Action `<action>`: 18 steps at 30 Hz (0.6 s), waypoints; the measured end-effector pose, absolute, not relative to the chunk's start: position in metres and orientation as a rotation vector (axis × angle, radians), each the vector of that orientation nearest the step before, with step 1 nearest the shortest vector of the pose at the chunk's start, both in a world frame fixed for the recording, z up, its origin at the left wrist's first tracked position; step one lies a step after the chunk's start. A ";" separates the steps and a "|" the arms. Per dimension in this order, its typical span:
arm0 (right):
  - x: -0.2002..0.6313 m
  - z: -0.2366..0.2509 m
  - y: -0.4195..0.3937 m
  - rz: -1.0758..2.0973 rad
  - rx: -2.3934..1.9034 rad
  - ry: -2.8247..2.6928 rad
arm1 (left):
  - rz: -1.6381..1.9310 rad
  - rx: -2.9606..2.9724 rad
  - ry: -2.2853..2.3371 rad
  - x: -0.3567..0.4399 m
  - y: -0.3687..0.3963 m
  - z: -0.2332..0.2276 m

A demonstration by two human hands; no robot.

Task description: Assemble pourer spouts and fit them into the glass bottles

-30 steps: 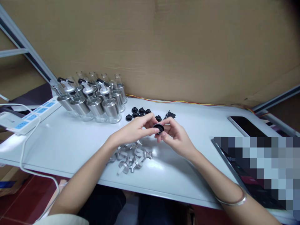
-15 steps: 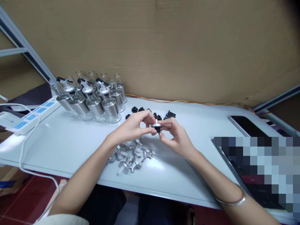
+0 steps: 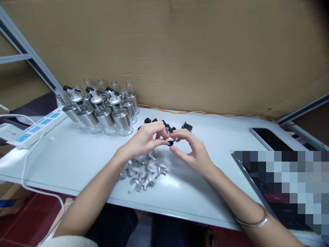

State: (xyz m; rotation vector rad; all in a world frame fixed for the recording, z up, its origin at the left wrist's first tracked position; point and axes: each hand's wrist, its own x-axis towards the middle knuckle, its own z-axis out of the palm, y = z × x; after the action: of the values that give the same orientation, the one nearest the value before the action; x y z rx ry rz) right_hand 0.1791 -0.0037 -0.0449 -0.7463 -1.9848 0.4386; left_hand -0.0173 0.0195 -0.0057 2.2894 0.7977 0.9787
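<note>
Both my hands meet above the middle of the white table (image 3: pixel 64 161). My left hand (image 3: pixel 145 140) and my right hand (image 3: pixel 191 149) pinch a small pourer cap (image 3: pixel 169 140) between their fingertips, a silver disc with a black plug under it. Directly below my left wrist lies a heap of silver pourer spouts (image 3: pixel 144 171). Several black rubber plugs (image 3: pixel 150 120) lie just behind my fingers, partly hidden. A small black clip part (image 3: pixel 187 126) lies to their right.
Several glass bottles with steel sleeves (image 3: pixel 102 108) stand at the back left, some fitted with pourers. A white power strip (image 3: pixel 31 128) with cable sits at the left edge. A dark phone (image 3: pixel 269 138) lies at the right. Cardboard (image 3: pixel 180 51) backs the table.
The cap was turned over between my fingers from black side up to silver side up, and both hands shifted slightly away from me with fingers closing tighter on it.
</note>
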 end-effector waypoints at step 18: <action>0.181 -0.046 -0.002 0.223 -0.840 -1.961 | 1.520 2.305 0.933 -0.044 0.029 0.012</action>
State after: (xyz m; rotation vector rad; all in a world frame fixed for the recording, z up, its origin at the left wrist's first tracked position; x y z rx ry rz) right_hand 0.1814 -0.0021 -0.0460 -0.8395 -1.9606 0.2235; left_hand -0.0438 0.0286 0.0119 2.3053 0.9331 1.5205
